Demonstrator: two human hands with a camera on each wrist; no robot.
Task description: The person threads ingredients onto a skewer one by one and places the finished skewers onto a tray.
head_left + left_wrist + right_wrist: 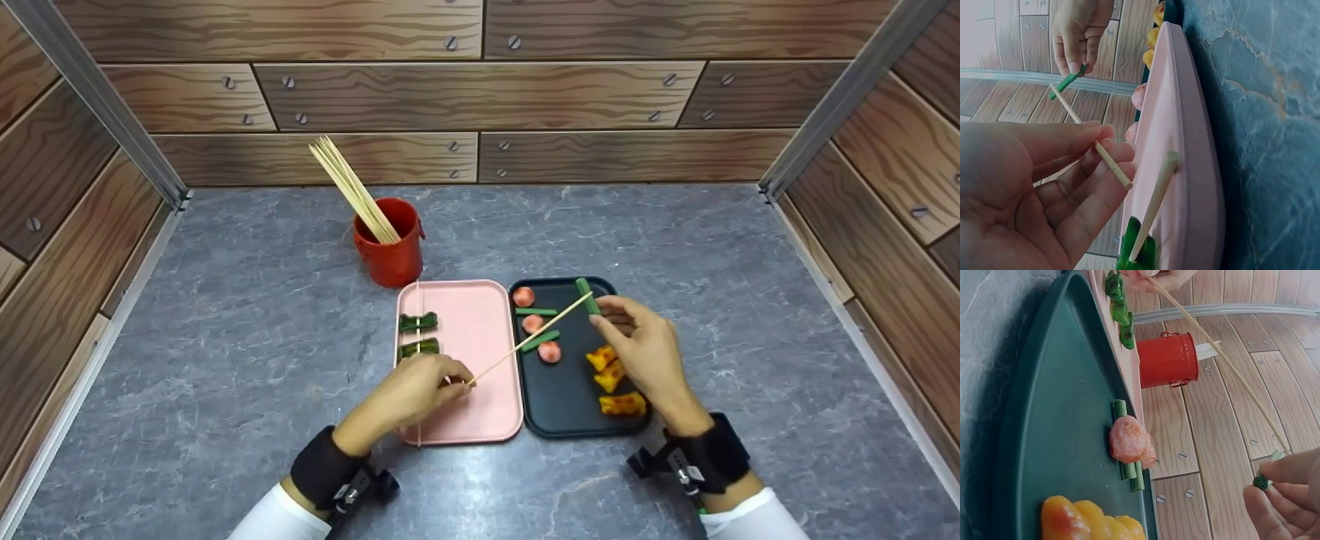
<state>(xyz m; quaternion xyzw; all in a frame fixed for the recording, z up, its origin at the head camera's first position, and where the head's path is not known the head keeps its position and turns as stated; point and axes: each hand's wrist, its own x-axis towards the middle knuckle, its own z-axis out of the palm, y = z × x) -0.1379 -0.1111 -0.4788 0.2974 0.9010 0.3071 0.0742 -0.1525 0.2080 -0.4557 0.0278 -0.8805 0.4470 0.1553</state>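
Note:
My left hand (420,386) pinches a thin wooden skewer (529,339) near its lower end, over the pink tray (480,416). The skewer slants up to the right, its far tip right at a short green stick (584,291) of vegetable or scallion. That green stick is pinched between thumb and fingers of my right hand (646,345), above the dark tray (555,420). Along the pink tray's left side lies another skewer (1154,208) with dark green folded pieces (418,322) threaded on it. My left hand partly covers it in the head view.
On the dark tray sit several pinkish balls (549,352), two more green sticks (540,341) and yellow-orange pieces (622,405). A red bucket (394,259) with a bundle of skewers (352,187) stands behind the pink tray. Wood-patterned walls (480,97) enclose the grey marbled table (247,315).

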